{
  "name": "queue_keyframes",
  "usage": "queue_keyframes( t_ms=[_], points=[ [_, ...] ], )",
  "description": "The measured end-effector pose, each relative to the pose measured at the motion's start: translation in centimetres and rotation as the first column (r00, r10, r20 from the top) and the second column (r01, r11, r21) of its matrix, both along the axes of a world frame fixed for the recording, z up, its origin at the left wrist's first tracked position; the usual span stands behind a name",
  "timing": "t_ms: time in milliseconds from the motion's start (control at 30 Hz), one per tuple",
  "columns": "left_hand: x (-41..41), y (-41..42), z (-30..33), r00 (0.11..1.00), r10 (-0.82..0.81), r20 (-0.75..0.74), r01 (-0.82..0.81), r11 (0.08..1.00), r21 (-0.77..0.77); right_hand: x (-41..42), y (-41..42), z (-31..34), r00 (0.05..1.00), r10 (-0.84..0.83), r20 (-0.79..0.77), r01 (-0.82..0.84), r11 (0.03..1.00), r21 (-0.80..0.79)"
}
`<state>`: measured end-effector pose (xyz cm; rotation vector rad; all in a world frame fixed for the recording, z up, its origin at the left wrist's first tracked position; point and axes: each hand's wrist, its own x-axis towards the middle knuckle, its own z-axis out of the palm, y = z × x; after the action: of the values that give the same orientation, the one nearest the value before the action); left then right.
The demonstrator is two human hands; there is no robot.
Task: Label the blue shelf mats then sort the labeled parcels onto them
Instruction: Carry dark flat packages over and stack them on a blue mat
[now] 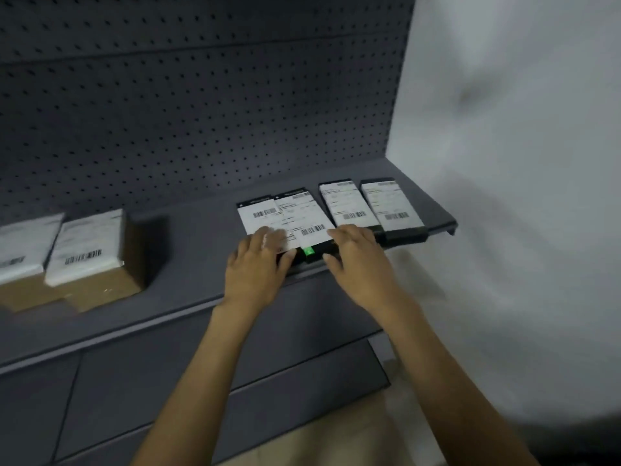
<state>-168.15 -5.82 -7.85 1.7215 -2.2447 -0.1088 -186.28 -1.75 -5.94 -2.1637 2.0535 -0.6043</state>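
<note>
While both hands (260, 260) (356, 255) flank it, the black parcel (304, 218) lies between their fingers.

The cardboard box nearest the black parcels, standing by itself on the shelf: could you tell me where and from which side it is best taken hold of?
Take the cardboard box by its two upright sides, coming from the front of the shelf. Its right side faces open shelf, so fingers fit there easily; its left side sits close to another box, so slide it forward first. The white label covers the top, so a side grip is probably firmer.
</note>
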Motion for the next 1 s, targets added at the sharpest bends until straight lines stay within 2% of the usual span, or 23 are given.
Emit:
queue_keyframes(
  t_ms=[100, 200, 333, 467, 533, 633, 733, 833, 1000],
  points=[
    [0.2, 0.0, -1.0, 0.997, 0.056, 0.051, -0.058, 0.998, 0.037, 1.0, -2.3, -1.2, 0.993, 0.082, -0.081, -0.08, 0.996, 0.024],
    [2.2, 0.4, -1.1, 0.993, 0.119, 0.001, -0.119, 0.991, -0.055, 2.2, -3.7, -2.5, 0.985, 0.128, -0.112, -0.119, 0.989, 0.083],
    [4.9, -0.2, -0.3, 0.982, 0.179, -0.057, -0.182, 0.981, -0.064, 3.4, -4.7, -3.4, 0.986, 0.155, -0.069, -0.153, 0.988, 0.027],
    [5.2, -1.4, 0.7, 0.944, 0.33, -0.026, -0.33, 0.944, -0.011, 4.6, -6.1, -3.1, 0.981, 0.19, -0.048, -0.191, 0.982, -0.006],
    [4.8, -2.3, 1.2, 0.918, 0.396, 0.011, -0.396, 0.918, 0.024, 5.3, -7.2, -2.4, 0.987, 0.156, -0.035, -0.155, 0.987, 0.034],
    [4.9, -3.7, 1.5, 0.884, 0.457, 0.102, -0.464, 0.883, 0.07, 6.1, -9.1, -1.7, 0.999, 0.038, 0.035, -0.044, 0.982, 0.183],
    [6.0, -5.3, 1.9, 0.861, 0.483, 0.16, -0.508, 0.819, 0.266, 6.5, -10.7, -2.1, 0.998, -0.06, 0.032, 0.048, 0.953, 0.299],
    [6.7, -6.2, 1.8, 0.877, 0.463, 0.125, -0.477, 0.812, 0.337, 6.9, -11.0, -2.9, 0.994, -0.106, 0.023, 0.097, 0.962, 0.257],
    [7.0, -6.4, 1.7, 0.891, 0.453, 0.015, -0.441, 0.859, 0.26, 7.1, -11.3, -3.0, 0.983, -0.115, 0.145, 0.088, 0.98, 0.18]
  ],
)
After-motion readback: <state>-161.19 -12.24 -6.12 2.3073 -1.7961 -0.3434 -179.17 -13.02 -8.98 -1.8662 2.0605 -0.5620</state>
